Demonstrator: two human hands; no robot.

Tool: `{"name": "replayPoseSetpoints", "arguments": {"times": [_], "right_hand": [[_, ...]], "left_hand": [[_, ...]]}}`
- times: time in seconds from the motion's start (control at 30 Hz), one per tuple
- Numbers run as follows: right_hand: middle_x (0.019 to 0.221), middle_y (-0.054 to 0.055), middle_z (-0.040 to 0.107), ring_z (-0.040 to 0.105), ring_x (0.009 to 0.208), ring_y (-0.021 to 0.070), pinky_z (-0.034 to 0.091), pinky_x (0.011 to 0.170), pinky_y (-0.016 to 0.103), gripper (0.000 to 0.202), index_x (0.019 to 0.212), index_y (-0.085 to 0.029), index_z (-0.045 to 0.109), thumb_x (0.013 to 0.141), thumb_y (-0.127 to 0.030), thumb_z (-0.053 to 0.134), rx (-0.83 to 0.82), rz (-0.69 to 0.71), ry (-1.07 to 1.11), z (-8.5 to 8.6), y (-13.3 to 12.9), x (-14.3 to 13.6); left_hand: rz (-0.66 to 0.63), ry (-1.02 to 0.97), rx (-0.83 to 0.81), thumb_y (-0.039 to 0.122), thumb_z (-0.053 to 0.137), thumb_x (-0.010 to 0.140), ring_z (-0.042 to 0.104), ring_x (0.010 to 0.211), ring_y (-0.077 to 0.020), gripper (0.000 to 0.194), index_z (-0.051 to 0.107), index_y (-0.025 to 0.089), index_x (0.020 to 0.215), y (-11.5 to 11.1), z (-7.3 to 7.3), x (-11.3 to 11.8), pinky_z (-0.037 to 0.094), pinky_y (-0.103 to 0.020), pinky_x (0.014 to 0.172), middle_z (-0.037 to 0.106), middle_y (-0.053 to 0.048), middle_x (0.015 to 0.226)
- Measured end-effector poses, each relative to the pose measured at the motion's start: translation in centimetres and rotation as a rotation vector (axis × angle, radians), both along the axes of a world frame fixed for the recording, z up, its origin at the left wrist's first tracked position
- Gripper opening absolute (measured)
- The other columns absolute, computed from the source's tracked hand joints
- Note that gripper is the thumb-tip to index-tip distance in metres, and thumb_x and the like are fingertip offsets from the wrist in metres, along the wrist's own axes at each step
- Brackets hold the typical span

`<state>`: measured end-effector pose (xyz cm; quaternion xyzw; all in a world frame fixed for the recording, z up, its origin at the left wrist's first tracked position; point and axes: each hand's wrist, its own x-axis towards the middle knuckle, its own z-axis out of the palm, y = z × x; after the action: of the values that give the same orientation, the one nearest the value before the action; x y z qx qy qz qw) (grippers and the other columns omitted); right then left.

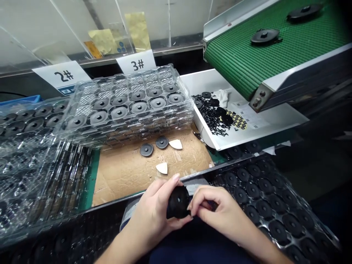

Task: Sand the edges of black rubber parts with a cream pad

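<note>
Left hand (pixel 154 206) gripping disc (pixel 178 201), cardboard (pixel 123 176), green conveyor (pixel 242 55)

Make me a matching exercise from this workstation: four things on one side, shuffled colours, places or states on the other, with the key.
Things:
1. Conveyor belt
2. White triangular pieces
3. Yellow-and-black stickers
4. Left hand

Descriptions:
A. Lying on the cardboard
B. Holding a round black part
C. Green
D. In the white tray

Right pairs: 1-C, 2-A, 3-D, 4-B.
</note>
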<state>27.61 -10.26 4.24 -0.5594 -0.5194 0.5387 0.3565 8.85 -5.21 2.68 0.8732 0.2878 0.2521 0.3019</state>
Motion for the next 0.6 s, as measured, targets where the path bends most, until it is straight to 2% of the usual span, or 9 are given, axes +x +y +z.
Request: {"name": "replayPoseSetpoints", "arguments": {"times": [0.1, 0.17, 0.27, 0.43, 0.6], "right_hand": [[0.062, -0.003, 0.057, 0.045, 0.054, 0.0085, 0.034, 0.051, 0.021, 0.016, 0.061, -0.016, 0.058, 0.068, -0.002, 0.057, -0.056, 0.002, 0.046, -0.3, -0.3, -0.3], [0.063, -0.002, 0.057, 0.047, 0.056, 0.0094, 0.036, 0.053, 0.021, 0.008, 0.066, -0.017, 0.059, 0.072, -0.013, 0.062, -0.121, -0.025, 0.135, -0.5, -0.5, -0.4], [0.064, -0.001, 0.059, 0.051, 0.059, 0.0108, 0.038, 0.056, 0.023, 0.011, 0.068, -0.016, 0.060, 0.072, -0.024, 0.066, -0.157, -0.066, 0.181, -0.5, -0.5, -0.7], [0.064, -0.001, 0.059, 0.052, 0.060, 0.0098, 0.041, 0.058, 0.022, 0.021, 0.058, -0.017, 0.050, 0.074, -0.020, 0.064, -0.120, -0.092, 0.197, -0.7, -0.4, -1.2], [0.066, 0.000, 0.063, 0.059, 0.063, 0.0101, 0.045, 0.062, 0.021, 0.022, 0.064, -0.017, 0.052, 0.071, -0.025, 0.071, -0.137, -0.158, 0.510, -1.6, -0.5, -1.7]], "left_hand": [[-0.010, -0.009, 0.024, 0.028, 0.070, 0.066, 0.057, 0.089, -0.0244, 0.097, 0.004, 0.028, 0.138, -0.2, 0.0, -0.2, 0.046, -0.041, 0.080, 0.058, -0.011, 0.106], [0.001, -0.043, -0.016, 0.027, 0.071, 0.065, 0.057, 0.091, -0.0240, 0.099, 0.004, 0.029, 0.138, -0.4, 0.0, -0.4, 0.046, -0.040, 0.080, 0.058, -0.011, 0.108], [0.022, -0.083, -0.029, 0.024, 0.073, 0.063, 0.057, 0.093, -0.0242, 0.100, 0.006, 0.031, 0.138, -0.5, -0.2, -0.8, 0.046, -0.039, 0.081, 0.058, -0.010, 0.109], [0.050, -0.106, -0.016, 0.023, 0.074, 0.061, 0.058, 0.093, -0.0244, 0.101, 0.009, 0.033, 0.138, -0.5, -0.6, -1.1, 0.046, -0.038, 0.081, 0.060, -0.009, 0.110], [0.150, -0.256, -0.133, 0.020, 0.075, 0.061, 0.059, 0.098, -0.0240, 0.100, 0.011, 0.035, 0.137, -1.1, -0.5, -1.0, 0.043, -0.038, 0.086, 0.059, -0.007, 0.112]]}}
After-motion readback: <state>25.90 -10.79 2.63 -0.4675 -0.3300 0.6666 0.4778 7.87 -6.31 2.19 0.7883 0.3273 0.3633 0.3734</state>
